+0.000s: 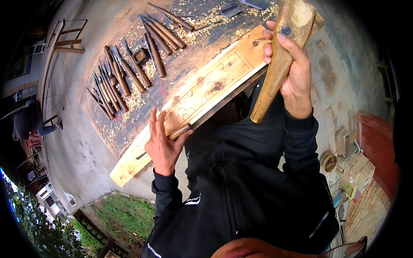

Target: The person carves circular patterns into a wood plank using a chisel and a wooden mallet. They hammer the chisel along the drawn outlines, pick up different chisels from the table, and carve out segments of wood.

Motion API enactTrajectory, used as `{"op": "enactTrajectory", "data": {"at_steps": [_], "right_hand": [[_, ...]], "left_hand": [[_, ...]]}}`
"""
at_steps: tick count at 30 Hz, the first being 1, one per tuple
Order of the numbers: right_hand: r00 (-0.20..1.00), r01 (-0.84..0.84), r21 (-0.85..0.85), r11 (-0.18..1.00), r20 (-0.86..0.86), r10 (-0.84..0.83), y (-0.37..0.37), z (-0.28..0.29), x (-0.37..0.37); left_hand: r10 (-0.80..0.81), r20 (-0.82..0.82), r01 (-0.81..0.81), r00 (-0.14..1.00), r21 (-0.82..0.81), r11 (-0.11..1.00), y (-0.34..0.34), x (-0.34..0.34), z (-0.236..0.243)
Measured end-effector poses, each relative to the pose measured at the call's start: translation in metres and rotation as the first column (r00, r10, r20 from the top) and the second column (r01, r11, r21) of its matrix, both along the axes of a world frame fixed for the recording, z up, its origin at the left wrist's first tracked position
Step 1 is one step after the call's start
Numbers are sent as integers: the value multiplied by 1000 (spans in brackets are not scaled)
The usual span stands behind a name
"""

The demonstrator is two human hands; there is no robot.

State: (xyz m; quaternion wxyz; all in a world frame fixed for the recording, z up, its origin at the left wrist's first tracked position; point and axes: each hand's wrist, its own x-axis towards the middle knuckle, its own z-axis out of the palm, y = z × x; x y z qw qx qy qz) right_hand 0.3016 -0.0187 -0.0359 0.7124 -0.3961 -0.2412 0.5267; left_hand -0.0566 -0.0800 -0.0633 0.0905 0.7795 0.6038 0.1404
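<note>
My right hand (pixel 297 79) is closed around a wooden mallet (pixel 270 84), holding it raised above the right end of a long pale board (pixel 202 94). The mallet's thick end points away from me and its narrow end toward me. Pencil-drawn circles, curves and straight lines mark the board's top, which also shows dark knots. Near the board's left part, my left hand (pixel 164 148) grips a chisel (pixel 180 131) by its brown wooden handle. Its thin metal end shows left of the hand, low over the board; whether it touches the wood I cannot tell.
Several wooden-handled chisels (pixel 135 69) lie in a row on the worn workbench (pixel 142 109), among wood shavings (pixel 134 102). Plane-like metal blades (pixel 231 10) sit at the far edge. Stacked wood blocks (pixel 359 172) stand at right. Another person (pixel 29 120) is far left, near a wooden frame (pixel 53 56).
</note>
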Motion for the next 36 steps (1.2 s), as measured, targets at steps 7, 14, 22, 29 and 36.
{"op": "enactTrajectory", "data": {"at_steps": [7, 14, 22, 29, 36], "right_hand": [[998, -18, -50, 999, 52, 21, -2, -10, 2], [999, -11, -90, 996, 48, 15, -5, -10, 4], [999, -13, -82, 997, -41, 10, -4, -5, 0], [999, -45, -90, 995, 14, 46, -5, -2, -3], [998, -42, -111, 993, 42, 47, -7, -1, -6]], "left_hand": [[-82, -140, 62, 987, -141, 988, 3, -32, -8], [-186, -68, 152, 980, -337, 929, 21, -54, 5], [-168, -68, 145, 983, -259, 955, 27, -58, 5], [-134, -30, 126, 990, -199, 972, 29, -53, 5], [-101, -1, 99, 995, -215, 972, 27, -54, 5]]}}
